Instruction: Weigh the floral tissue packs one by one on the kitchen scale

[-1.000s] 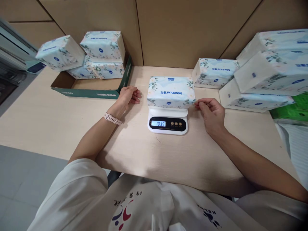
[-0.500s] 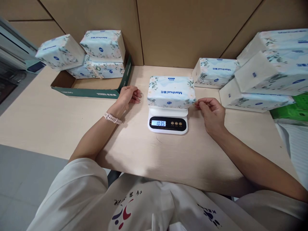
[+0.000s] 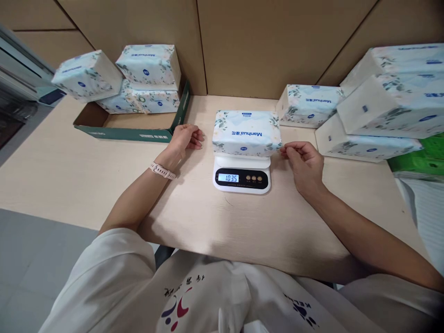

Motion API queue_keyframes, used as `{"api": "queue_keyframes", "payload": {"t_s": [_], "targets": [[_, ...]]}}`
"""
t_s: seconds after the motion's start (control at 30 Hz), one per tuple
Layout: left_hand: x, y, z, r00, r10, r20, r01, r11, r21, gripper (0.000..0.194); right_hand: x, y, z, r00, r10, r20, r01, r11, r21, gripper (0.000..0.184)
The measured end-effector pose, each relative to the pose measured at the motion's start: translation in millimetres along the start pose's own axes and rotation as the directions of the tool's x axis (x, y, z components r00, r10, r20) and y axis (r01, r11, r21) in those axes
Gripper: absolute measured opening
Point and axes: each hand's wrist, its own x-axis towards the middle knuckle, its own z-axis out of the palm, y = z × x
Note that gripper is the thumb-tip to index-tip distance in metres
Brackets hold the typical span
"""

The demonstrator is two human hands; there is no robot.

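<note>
Brown panels (image 3: 239,51) stand behind the pale table (image 3: 52,171).

The centre tissue pack (image 3: 246,132) is white and pale blue, patterned with grey-green leaves, pale peach blossoms and blue lettering; the scale (image 3: 243,162) is white, with a black panel (image 3: 239,185), pale-blue display (image 3: 228,178) and gold-toned buttons (image 3: 254,178). The carton (image 3: 121,134) is dark green outside and brown inside; the tabletop (image 3: 79,175), pale beige; the wristband (image 3: 161,171), pale pink.

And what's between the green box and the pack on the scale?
The head view shows the left hand, then a strip of tabletop before the pack.
</note>
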Motion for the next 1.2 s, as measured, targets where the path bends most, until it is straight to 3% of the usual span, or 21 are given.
{"api": "queue_keyframes", "payload": {"t_s": [0.13, 0.23, 0.4, 0.53, 0.63, 0.73, 0.83, 1.0, 1.1, 1.2], "targets": [[2.6, -0.7, -1.6, 1.000, -0.001, 0.006, 0.001, 1.000, -0.001, 0.014, -3.2, -3.1, -0.2, 0.997, -0.071, 0.005, 0.071, 0.996, -0.052, 0.020], [0.2, 8.3, -8.5, 0.996, -0.009, 0.091, 0.005, 0.999, 0.046, 0.016, -9.5, -11.5, -0.6, 0.984, -0.179, 0.020, 0.180, 0.975, -0.127, 0.020], [-16.1, 36.1, -27.8, 0.973, 0.095, 0.208, -0.138, 0.969, 0.203, 0.033, -23.3, -25.6, -0.1, 0.936, -0.337, 0.104, 0.353, 0.894, -0.276, 0.027], [-28.3, 43.6, -32.1, 0.946, 0.128, 0.297, -0.205, 0.948, 0.244, 0.044, -31.8, -28.8, 4.1, 0.909, -0.352, 0.224, 0.405, 0.874, -0.269, 0.051], [-35.4, 41.9, -24.3, 0.915, 0.116, 0.387, -0.218, 0.948, 0.233, 0.044, -36.5, -29.2, 10.1, 0.900, -0.284, 0.330, 0.371, 0.897, -0.240, 0.067], [-41.7, 45.2, -10.3, 0.897, 0.124, 0.424, -0.229, 0.951, 0.207, 0.039, -35.1, -30.6, 16.8, 0.915, -0.209, 0.345, 0.301, 0.923, -0.241, 0.074], [-43.5, 57.4, 10.2, 0.881, 0.179, 0.437, -0.274, 0.948, 0.163, 0.032, -17.6, -33.5, 19.8, 0.940, -0.227, 0.254, 0.297, 0.913, -0.281, 0.079], [-31.5, 89.0, 62.1, 0.844, 0.263, 0.468, -0.324, 0.944, 0.053, 0.029, 56.2, -32.6, 7.2, 0.921, -0.386, 0.049, 0.373, 0.840, -0.395, 0.078], [-19.1, 106.3, 97.0, 0.830, 0.295, 0.474, -0.351, 0.936, 0.032, 0.029, 103.2, -24.7, -3.9, 0.919, -0.388, -0.065, 0.313, 0.822, -0.477, 0.078], [-4.6, 114.9, 125.1, 0.837, 0.271, 0.475, -0.332, 0.942, 0.046, 0.030, 125.7, -18.6, -6.9, 0.918, -0.383, -0.106, 0.266, 0.791, -0.552, 0.078]]}}
